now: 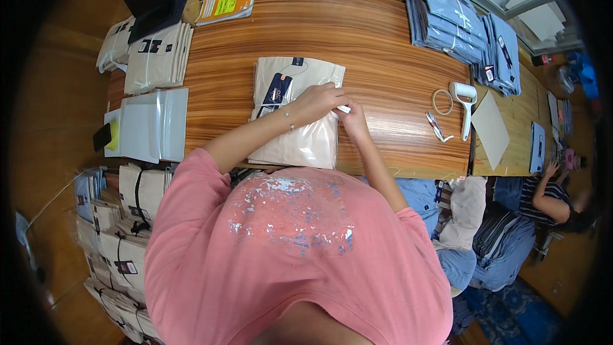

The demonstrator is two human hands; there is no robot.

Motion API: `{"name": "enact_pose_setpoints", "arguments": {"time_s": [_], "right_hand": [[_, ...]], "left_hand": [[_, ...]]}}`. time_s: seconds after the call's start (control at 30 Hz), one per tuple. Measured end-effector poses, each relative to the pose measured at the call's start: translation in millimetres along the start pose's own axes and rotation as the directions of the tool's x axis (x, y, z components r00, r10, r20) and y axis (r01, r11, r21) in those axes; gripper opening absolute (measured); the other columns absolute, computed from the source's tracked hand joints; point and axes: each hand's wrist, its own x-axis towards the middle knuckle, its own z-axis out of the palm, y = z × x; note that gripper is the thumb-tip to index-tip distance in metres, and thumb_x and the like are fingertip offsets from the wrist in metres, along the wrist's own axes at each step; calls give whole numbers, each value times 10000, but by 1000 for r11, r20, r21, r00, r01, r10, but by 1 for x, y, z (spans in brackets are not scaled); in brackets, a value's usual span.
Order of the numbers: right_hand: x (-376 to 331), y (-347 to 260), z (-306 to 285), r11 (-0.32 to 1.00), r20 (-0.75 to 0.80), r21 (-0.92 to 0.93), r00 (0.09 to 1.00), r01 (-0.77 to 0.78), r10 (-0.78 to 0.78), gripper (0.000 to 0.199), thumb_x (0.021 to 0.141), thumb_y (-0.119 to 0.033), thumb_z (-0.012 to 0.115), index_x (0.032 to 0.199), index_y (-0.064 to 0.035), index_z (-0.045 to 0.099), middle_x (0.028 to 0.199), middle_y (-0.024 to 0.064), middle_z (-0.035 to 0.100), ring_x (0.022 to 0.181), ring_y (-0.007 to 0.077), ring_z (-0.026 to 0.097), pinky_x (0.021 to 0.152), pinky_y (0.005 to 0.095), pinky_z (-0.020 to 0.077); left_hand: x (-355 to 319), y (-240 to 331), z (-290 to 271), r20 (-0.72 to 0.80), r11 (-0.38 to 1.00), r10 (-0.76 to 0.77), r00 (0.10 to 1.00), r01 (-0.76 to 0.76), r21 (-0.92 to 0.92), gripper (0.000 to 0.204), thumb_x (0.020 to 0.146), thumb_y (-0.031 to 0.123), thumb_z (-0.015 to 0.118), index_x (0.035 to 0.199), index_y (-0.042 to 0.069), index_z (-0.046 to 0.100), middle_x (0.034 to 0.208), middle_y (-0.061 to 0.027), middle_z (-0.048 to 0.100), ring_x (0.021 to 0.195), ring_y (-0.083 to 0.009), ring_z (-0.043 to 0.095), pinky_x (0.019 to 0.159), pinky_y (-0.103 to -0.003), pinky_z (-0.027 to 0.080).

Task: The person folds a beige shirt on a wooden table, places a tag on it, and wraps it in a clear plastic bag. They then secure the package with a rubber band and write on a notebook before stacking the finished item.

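Note:
A stack of folded beige garments (297, 144) in clear plastic lies in front of me, with a dark hang tag (276, 91) on its left part. A white strip (343, 109), seemingly a tie, runs across the stack and sticks out at its right edge. My left hand (324, 99) reaches over the stack, fingers closed at the strip. My right hand (355, 120) meets it just off the right edge, closed in a pinch on the same strip. The fingertips partly cover each other, so the exact grip of the left is hidden.
Tied beige stacks (156, 64) and clear plastic sheets (172, 124) are on the left. A lint roller (464, 99), a tape ring (442, 101) and small snips (437, 127) lie right. Blue packed garments (450, 22) stand far right. Another person (552, 198) works beyond.

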Motion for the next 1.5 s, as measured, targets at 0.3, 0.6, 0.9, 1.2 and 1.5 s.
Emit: {"name": "enact_pose_setpoints", "arguments": {"time_s": [0.3,0.6,0.9,1.2,1.5], "right_hand": [[10,17,-7,992,-70,109,996,68,-61,110,794,11,623,900,32,645,810,41,651,721,87,579,649,214,473],[11,-5,-10,859,-143,-483,953,167,-266,104,695,-64,664,755,18,642,629,102,593,566,164,557,552,287,452],[14,-41,-25,699,332,-507,863,505,-382,125,759,-127,678,836,-33,645,901,96,582,898,269,508,794,364,433],[32,-60,-11,214,742,-591,628,778,-232,119,629,-75,602,735,-29,631,812,103,595,857,277,538,730,408,441],[12,-44,-21,462,714,-480,638,746,-288,61,595,-16,581,655,-10,571,716,105,572,744,290,531,675,394,451]], "left_hand": [[-12,-5,0,-20,988,-156,988,155,-23,71,721,43,604,781,79,605,711,-49,558,712,-233,580,608,-359,471],[-39,17,-8,-120,959,-282,952,279,-45,34,708,63,614,689,72,587,685,-22,562,767,-208,497,775,-348,340],[-55,14,-26,29,946,-321,947,319,59,589,707,377,696,1206,121,514,1310,-67,423,1281,-260,291,1060,-565,93],[-53,10,-16,157,937,-331,930,305,168,678,689,503,684,1214,111,510,1398,-68,357,1342,-275,222,1064,-590,51],[-57,6,-10,135,945,-308,942,286,158,697,669,522,675,1209,106,529,1385,-80,379,1334,-267,243,1052,-607,83]]}}
